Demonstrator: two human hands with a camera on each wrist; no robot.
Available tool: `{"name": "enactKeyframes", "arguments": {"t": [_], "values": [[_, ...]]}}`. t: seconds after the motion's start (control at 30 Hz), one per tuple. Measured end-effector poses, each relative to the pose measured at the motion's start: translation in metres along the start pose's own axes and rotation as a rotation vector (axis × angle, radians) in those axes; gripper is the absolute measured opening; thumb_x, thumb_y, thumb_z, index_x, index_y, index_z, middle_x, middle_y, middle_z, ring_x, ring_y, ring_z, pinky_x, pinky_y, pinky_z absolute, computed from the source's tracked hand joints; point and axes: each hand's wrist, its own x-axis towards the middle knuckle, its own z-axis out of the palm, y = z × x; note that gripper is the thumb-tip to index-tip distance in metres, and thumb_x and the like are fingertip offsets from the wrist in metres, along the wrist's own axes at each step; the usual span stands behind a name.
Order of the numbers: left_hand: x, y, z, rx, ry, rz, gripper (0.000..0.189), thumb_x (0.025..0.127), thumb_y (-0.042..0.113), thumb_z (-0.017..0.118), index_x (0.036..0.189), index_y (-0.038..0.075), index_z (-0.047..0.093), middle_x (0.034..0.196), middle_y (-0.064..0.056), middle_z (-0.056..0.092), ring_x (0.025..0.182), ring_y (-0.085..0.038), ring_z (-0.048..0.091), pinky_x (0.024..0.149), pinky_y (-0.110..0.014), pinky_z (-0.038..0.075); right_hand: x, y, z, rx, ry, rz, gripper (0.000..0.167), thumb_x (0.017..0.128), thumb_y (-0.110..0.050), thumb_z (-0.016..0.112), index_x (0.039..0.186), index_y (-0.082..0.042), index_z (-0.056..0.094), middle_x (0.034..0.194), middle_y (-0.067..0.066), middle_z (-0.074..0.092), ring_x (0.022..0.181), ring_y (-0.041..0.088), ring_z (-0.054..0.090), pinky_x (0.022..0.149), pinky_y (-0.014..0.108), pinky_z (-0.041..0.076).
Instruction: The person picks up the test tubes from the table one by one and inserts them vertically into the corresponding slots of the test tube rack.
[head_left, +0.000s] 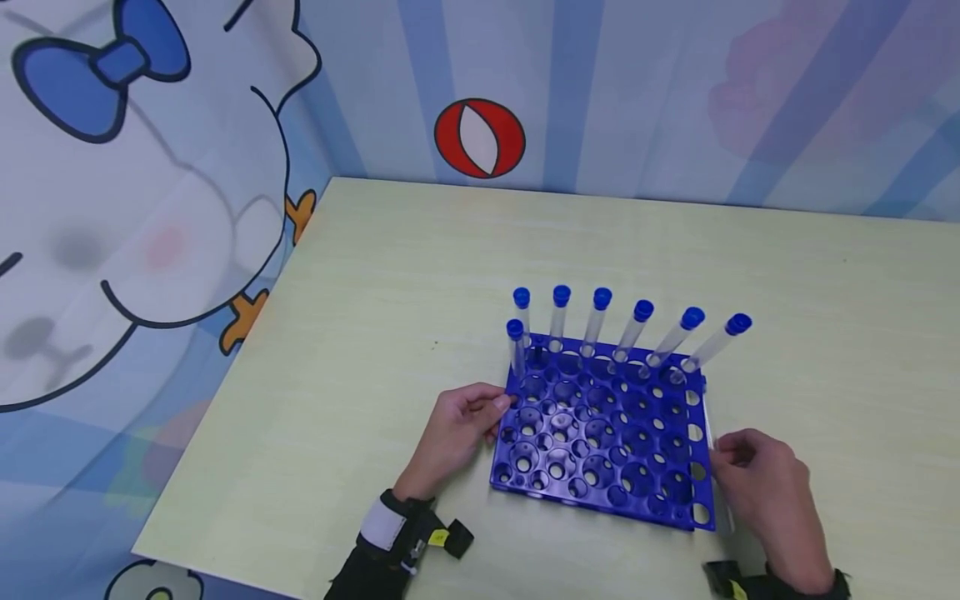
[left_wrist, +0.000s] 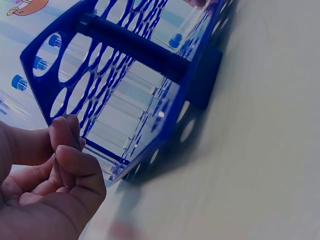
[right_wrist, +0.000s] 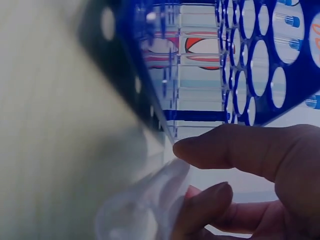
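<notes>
A blue plastic test tube rack (head_left: 600, 433) stands on the table with rows of round holes. Several clear test tubes (head_left: 595, 323) with blue caps stand along its far row, and another test tube (head_left: 517, 350) sits at its left side. My left hand (head_left: 459, 429) pinches the rack's left edge between thumb and fingers. On the opposite side my right hand (head_left: 768, 483) holds the rack's right edge, its thumb against the lower plate in the right wrist view. A whitish translucent thing (right_wrist: 142, 207) shows beside the right fingers; its kind is unclear.
The pale wooden table (head_left: 375, 292) extends around the rack, with its left edge slanting down the head view. A printed cloth (head_left: 637, 100) with stripes and cartoon figures hangs behind and to the left. Dark straps (head_left: 393, 533) with small cameras are on both wrists.
</notes>
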Motion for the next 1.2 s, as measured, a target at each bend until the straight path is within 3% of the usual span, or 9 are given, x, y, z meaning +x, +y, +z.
{"name": "enactKeyframes", "arguments": {"t": [0.13,0.33,0.53,1.2], "values": [[0.004,-0.01,-0.001,-0.011,-0.002,0.001,0.02,0.093,0.007,0.052,0.104,-0.006,0.062,0.074,-0.01,0.058,0.063,-0.021,0.052,0.057,-0.028,0.048,-0.003,-0.001,-0.004,0.017,0.024,-0.024,0.026,0.085,-0.017,0.06,0.101,0.004,0.059,0.088,0.018,0.063,0.067,0.023,0.055,0.049,0.028,0.04],[0.01,-0.026,-0.002,-0.019,0.003,0.014,0.021,0.093,0.013,0.054,0.103,-0.001,0.064,0.074,-0.009,0.058,0.063,-0.02,0.052,0.056,-0.027,0.047,-0.007,-0.008,-0.012,0.041,0.044,0.066,0.033,0.085,-0.023,0.061,0.108,0.002,0.058,0.093,0.017,0.061,0.073,0.026,0.056,0.05,0.028,0.041],[0.009,-0.026,-0.002,-0.01,0.009,0.024,0.018,0.093,0.013,0.054,0.101,0.001,0.065,0.073,-0.007,0.059,0.062,-0.018,0.053,0.056,-0.026,0.048,-0.013,-0.014,-0.025,0.079,0.074,0.144,0.039,0.087,-0.029,0.06,0.115,-0.002,0.056,0.1,0.016,0.061,0.08,0.026,0.055,0.051,0.028,0.042],[0.009,-0.026,-0.003,-0.021,0.011,0.011,0.019,0.093,0.012,0.054,0.103,-0.001,0.064,0.073,-0.006,0.059,0.061,-0.015,0.053,0.056,-0.024,0.047,-0.032,-0.027,-0.04,0.13,0.188,0.117,0.039,0.085,-0.034,0.062,0.115,-0.009,0.058,0.104,0.012,0.062,0.084,0.022,0.054,0.054,0.028,0.04]]}}
